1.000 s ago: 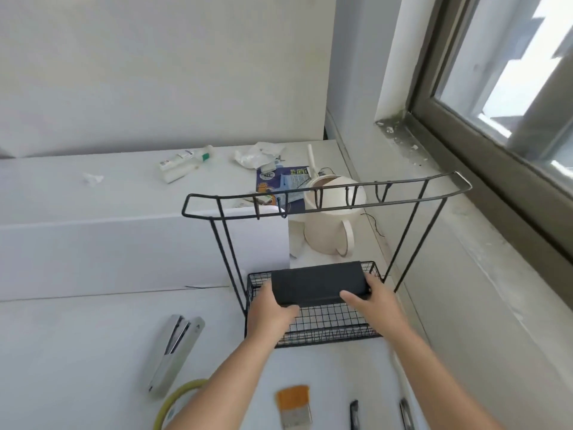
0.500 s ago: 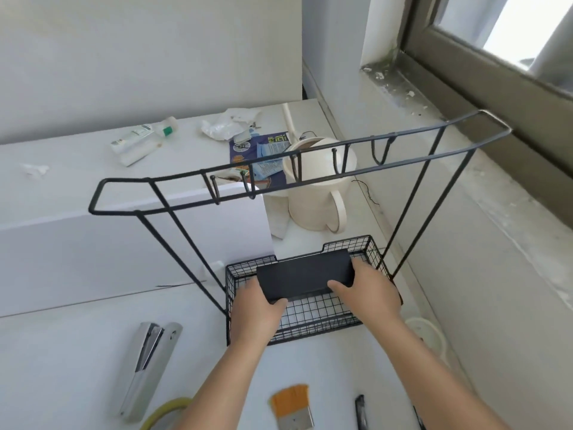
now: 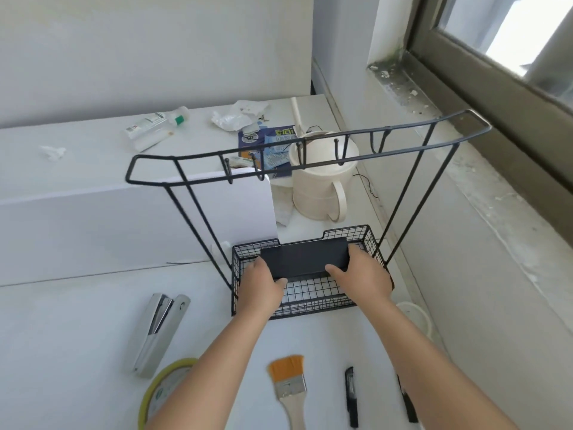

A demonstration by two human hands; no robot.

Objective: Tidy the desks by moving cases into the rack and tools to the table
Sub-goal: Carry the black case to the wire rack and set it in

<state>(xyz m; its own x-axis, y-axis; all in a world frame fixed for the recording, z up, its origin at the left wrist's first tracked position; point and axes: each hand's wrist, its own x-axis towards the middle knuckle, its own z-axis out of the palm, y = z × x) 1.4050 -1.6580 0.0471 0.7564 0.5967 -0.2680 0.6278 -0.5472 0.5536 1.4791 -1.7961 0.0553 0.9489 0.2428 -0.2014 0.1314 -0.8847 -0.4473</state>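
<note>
Gripping black case (image 3: 305, 259) endwise, left hand (image 3: 259, 288) at 9, right hand (image 3: 361, 279) at 3; long axis crosswise inside rack basket (image 3: 370, 240).

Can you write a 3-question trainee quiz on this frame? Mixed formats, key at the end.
1. True or false: the black case is inside the wire basket of the rack.
2. Multiple choice: what lies nearest the paintbrush on the desk? A) black pen B) stapler C) cream jug
3. Fill in: the left hand and right hand each keep a grip on one ___ of the case.

Key: 1 true; 2 A; 3 end
</note>
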